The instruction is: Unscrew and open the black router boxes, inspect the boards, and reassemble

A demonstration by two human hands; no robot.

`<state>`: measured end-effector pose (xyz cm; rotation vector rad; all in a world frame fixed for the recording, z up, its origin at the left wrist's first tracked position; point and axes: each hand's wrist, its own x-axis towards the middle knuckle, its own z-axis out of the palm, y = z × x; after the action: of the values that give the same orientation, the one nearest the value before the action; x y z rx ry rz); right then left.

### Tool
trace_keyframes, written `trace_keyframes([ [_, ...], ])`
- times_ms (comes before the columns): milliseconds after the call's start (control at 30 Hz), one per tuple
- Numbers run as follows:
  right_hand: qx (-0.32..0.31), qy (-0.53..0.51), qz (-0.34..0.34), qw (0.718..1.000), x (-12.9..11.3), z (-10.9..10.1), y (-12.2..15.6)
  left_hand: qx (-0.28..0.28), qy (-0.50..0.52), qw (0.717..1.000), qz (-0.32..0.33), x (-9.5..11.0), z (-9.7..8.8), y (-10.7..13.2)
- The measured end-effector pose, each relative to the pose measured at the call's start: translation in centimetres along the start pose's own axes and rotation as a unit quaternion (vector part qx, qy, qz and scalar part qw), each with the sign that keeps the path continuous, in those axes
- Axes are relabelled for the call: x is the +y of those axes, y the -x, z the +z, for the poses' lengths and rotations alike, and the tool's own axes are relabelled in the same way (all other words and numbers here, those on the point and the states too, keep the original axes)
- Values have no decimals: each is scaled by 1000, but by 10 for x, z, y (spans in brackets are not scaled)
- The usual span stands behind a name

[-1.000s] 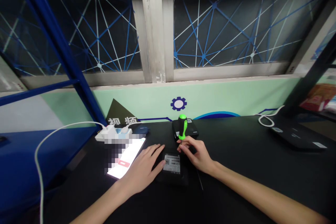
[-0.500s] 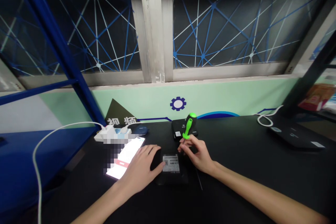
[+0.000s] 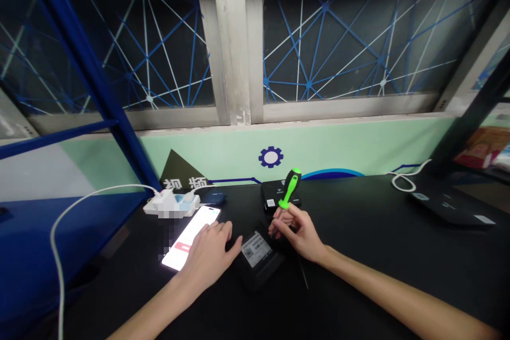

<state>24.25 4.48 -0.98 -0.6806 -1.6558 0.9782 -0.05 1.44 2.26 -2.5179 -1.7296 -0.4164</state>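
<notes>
The 2 hands are working apart from each other. The right hand (image 3: 300, 234) is pinching the metal shaft of a green-and-black screwdriver (image 3: 291, 187) just below its handle, which is leaning up and to the right. The tip is pointing down near the far right side of a labelled black electronic device (image 3: 261, 261); whether they are touching is hard to tell. The left hand (image 3: 211, 249) is lying loosely spread, gripping nothing, its fingers over a lit smartphone (image 3: 187, 239) and its thumb just beside the device's left edge. The device is lying askew on the black counter (image 3: 370, 223), label up, between the hands.

Its casing is looking like stiff plastic, probably light and a little slippery, so it is likely offering small resistance to a sideways push; its opposite side edges are presenting the best hold. The screwdriver is appearing rigid and handle-heavy: pinching the slim shaft is probably giving fine guidance, while the thick handle is promising firmer turning.
</notes>
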Motion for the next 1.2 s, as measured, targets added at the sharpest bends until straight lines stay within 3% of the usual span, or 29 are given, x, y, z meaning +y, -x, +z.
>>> trace_keyframes([
  [300, 46, 40, -17, 998, 7, 0, -2, -34, 41, 999, 5, 0, 3, 4],
  [500, 34, 108, -47, 992, 3, -2, 0, 8, 76, 997, 13, -2, 4, 3],
  [667, 5, 153, -59, 986, 1, -2, 0, 40, 102, 991, 77, -8, 14, 4],
  [867, -3, 158, -44, 986, 5, -4, -3, 3, 98, 990, 105, -12, 24, 7],
  [1200, -22, 113, -27, 993, 7, -5, -2, -48, 105, 988, 107, -13, 14, 8],
])
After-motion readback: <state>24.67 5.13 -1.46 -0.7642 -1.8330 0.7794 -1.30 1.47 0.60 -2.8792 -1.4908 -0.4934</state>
